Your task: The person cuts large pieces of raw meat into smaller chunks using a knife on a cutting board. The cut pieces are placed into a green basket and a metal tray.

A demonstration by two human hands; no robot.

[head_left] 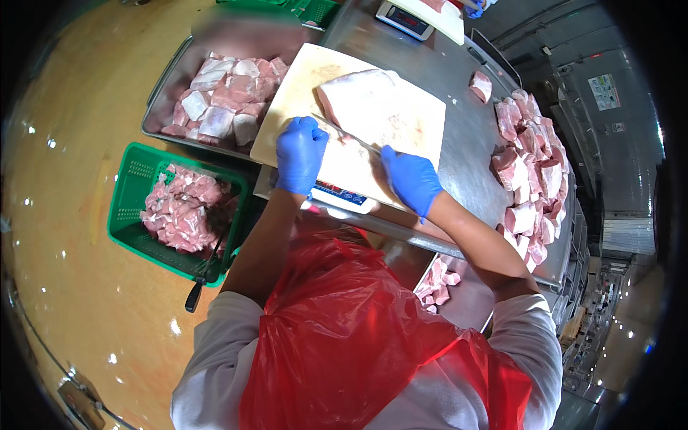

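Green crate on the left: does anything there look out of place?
Yes. A black-handled tool lies over the near rim of the green crate, at the right corner, its handle sticking outside. It looks odd because the crate otherwise shows only meat trimmings.

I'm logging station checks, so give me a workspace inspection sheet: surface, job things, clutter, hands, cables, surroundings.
Surface: grey metal table; white plastic cutting board at its near side.
Job's things: thick pale meat slab on the board; thin metal blade at its near side.
Clutter: green plastic basket and grey metal tub holding pink meat pieces; pink meat pile on the table's right.
Hands: blue-gloved left hand, curled, at one blade end; blue-gloved right hand at the other; grip unclear.
Cables: thin dark cable or hose on the yellow-tan floor, lower left.
Surroundings: another person's blue glove, top edge.
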